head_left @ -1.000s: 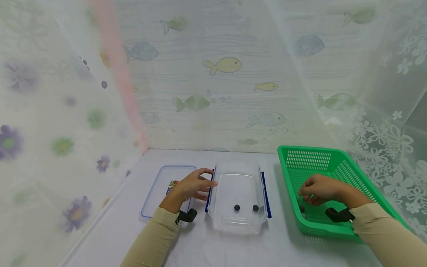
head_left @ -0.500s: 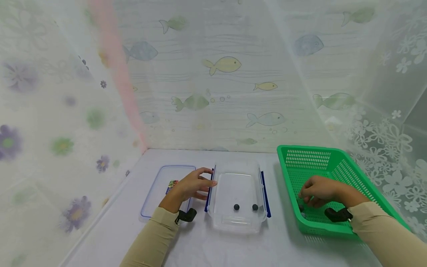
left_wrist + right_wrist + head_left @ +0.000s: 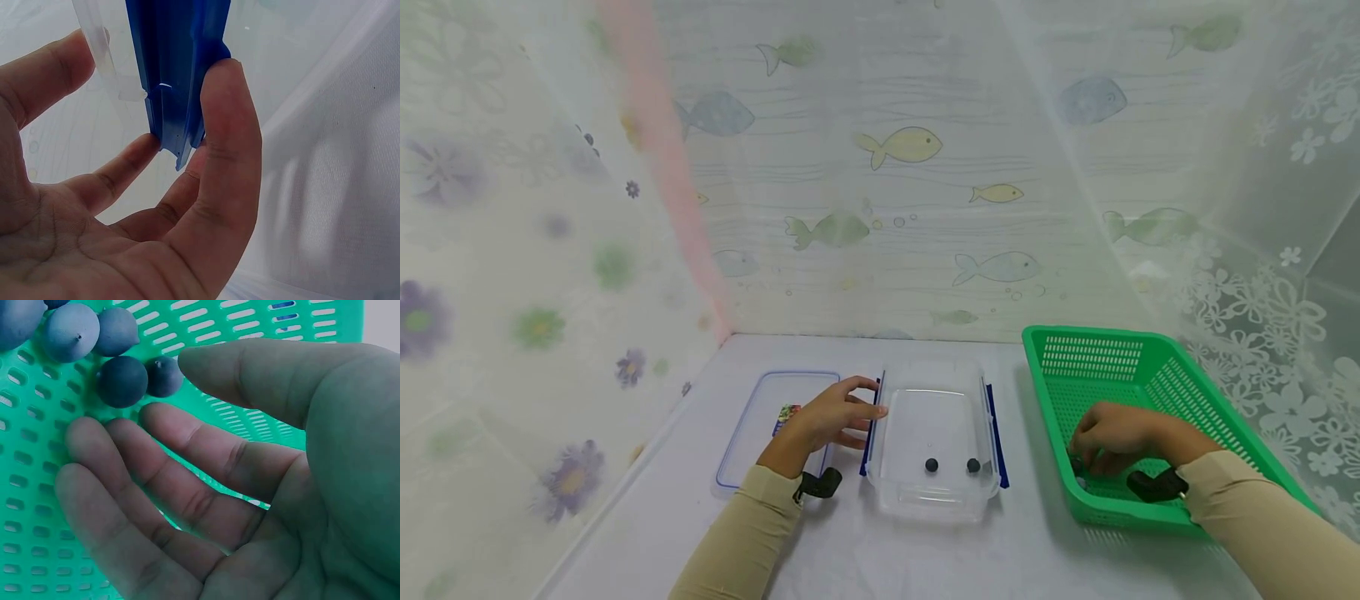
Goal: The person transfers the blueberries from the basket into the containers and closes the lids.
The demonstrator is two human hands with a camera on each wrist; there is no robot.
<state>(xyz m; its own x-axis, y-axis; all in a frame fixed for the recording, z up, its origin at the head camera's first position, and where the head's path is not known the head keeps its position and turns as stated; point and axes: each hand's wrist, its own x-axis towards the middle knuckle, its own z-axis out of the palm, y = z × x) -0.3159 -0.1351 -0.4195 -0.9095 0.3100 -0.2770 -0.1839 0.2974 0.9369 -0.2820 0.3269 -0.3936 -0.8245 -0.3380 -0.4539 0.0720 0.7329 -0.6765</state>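
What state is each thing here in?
Clear container: open, upright
Blue side clips: unfastened
Lid: off, lying flat
Green basket: open, upright
Two dark balls: loose inside container
Other dark balls: loose inside basket
Left hand: gripping container's side
Right hand: inside basket, near balls

Two hands (image 3: pixel 831 417), one lid (image 3: pixel 756 421), one container (image 3: pixel 932 425), two balls (image 3: pixel 932 465); one basket (image 3: pixel 1138 512), five-plus balls (image 3: pixel 122 382).

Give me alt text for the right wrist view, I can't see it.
A right hand, palm showing, fingers slightly curled, beside dark round balls in a green slotted basket. Whether the thumb touches the nearest ball is unclear.
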